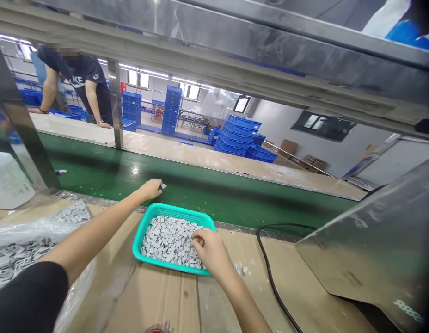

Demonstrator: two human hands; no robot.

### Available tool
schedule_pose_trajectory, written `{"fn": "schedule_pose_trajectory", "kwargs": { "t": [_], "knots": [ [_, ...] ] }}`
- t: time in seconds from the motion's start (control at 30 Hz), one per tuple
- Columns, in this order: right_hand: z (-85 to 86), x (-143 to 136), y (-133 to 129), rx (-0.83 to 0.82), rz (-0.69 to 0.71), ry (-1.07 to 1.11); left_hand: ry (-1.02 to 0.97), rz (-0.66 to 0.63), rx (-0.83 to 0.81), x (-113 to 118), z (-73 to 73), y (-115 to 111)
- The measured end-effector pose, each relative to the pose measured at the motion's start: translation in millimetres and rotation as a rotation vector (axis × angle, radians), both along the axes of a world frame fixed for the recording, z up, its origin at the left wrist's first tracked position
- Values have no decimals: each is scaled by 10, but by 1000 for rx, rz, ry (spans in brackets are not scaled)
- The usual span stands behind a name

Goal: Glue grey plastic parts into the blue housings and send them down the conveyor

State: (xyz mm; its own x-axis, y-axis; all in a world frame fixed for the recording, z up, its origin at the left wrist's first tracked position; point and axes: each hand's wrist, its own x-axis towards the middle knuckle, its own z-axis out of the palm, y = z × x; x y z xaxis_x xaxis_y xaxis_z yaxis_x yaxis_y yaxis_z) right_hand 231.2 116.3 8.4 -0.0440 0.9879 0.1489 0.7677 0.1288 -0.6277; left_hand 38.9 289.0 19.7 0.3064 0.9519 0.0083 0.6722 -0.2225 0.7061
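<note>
A teal plastic basket (142, 231) full of small grey plastic parts (168, 240) sits on the cardboard-covered bench in front of me. My right hand (208, 249) rests in the basket's near right corner, fingers curled among the grey parts. My left hand (150, 188) reaches past the basket onto the green conveyor belt (214, 196), pinching a small grey part at its fingertips.
A clear bag of more grey parts (13, 254) lies at the left. A black cable (270, 268) runs across the bench. A tilted metal panel (381, 249) stands at the right. Another person (81, 88) leans over the far bench. Blue crates (242, 136) are stacked behind.
</note>
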Motion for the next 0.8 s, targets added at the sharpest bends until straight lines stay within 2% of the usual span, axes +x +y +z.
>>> {"fn": "schedule_pose_trajectory", "kwargs": {
  "t": [0.1,0.23,0.27,0.33,0.43,0.5,0.63,0.8],
  "knots": [
    [42,-4,-65,2,-5,220,-221,59,-93,-174,233,-403],
    [105,-3,-226,-59,32,499,-496,11,-218,-411,477,-1316],
    [116,0,-271,-74,39,557,-573,-9,-260,-468,498,-1570],
    [128,4,-360,-106,43,663,-863,-58,-472,-562,482,-2032],
    [136,-12,-495,-150,45,796,-1035,-2,-632,-632,342,-2491],
    [137,-36,-599,-178,40,871,-1105,48,-659,-637,212,-2622],
    [100,-77,-847,-238,-8,979,-1246,180,-670,-640,-18,-2656],
    [6,-98,-1094,-340,-94,1064,-1270,241,-648,-713,-142,-2674]
  ]
}}
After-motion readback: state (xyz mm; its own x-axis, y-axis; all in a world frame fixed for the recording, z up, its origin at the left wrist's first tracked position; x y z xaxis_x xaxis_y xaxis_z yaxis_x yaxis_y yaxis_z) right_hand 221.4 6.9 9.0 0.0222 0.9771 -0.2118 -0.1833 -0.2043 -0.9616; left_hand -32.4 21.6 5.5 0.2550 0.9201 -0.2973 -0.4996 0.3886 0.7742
